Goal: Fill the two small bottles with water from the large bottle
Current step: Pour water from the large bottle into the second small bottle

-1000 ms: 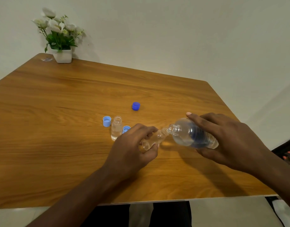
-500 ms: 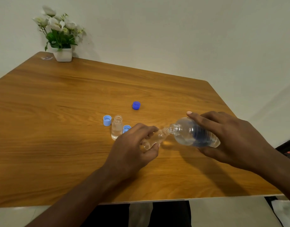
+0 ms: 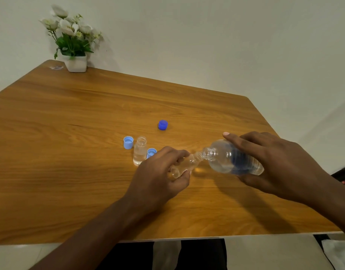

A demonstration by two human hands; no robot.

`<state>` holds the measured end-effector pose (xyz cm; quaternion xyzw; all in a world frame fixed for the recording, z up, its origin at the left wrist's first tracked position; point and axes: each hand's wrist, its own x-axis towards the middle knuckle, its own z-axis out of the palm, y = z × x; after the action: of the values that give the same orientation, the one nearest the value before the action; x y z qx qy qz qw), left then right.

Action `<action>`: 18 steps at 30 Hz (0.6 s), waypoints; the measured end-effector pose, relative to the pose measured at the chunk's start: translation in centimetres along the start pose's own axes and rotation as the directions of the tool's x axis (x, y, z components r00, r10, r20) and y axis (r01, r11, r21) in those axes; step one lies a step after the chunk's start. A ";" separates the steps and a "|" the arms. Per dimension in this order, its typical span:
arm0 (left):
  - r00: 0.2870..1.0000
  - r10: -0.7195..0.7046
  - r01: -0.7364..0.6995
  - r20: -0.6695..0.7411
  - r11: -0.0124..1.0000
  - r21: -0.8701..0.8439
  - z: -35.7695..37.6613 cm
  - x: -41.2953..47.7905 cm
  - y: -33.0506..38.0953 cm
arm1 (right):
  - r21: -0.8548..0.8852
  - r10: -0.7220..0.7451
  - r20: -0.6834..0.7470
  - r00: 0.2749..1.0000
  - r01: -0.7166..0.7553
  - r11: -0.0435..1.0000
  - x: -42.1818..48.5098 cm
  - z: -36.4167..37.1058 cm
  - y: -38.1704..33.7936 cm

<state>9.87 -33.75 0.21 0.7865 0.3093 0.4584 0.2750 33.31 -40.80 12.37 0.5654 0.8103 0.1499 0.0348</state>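
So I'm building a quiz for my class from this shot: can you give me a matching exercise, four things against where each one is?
1. large bottle
2. tilted small bottle
3. dark blue cap
4. flower pot

A. far left corner of the table
B. in the left hand's grip
C. alone on the table, beyond the bottles
D. in the right hand's grip

Pairs: 1-D, 2-B, 3-C, 4-A

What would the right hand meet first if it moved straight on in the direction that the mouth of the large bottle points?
Most likely the tilted small bottle in the left hand: the large bottle, held by the right hand, has its mouth right at that bottle's neck. Whether they already touch is unclear.
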 end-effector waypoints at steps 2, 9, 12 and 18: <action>1.000 0.000 0.000 -0.001 1.000 -0.006 0.0 0.0 0.1 | -0.002 0.001 0.003 1.000 -0.001 1.000 0.0 0.0 0.0; 1.000 0.005 -0.005 -0.004 1.000 -0.009 0.0 0.0 0.1 | -0.009 -0.005 0.014 1.000 0.005 1.000 0.1 -0.1 0.1; 1.000 0.003 -0.003 -0.002 1.000 -0.008 0.1 0.0 0.1 | -0.011 -0.004 0.020 1.000 0.004 1.000 0.0 -0.2 0.1; 1.000 0.004 -0.004 0.001 1.000 -0.006 0.0 0.0 0.1 | -0.015 -0.003 0.025 1.000 0.003 1.000 0.1 -0.3 0.2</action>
<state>9.92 -33.84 0.31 0.7867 0.3061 0.4593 0.2765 33.39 -40.74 12.70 0.5657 0.8095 0.1490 0.0495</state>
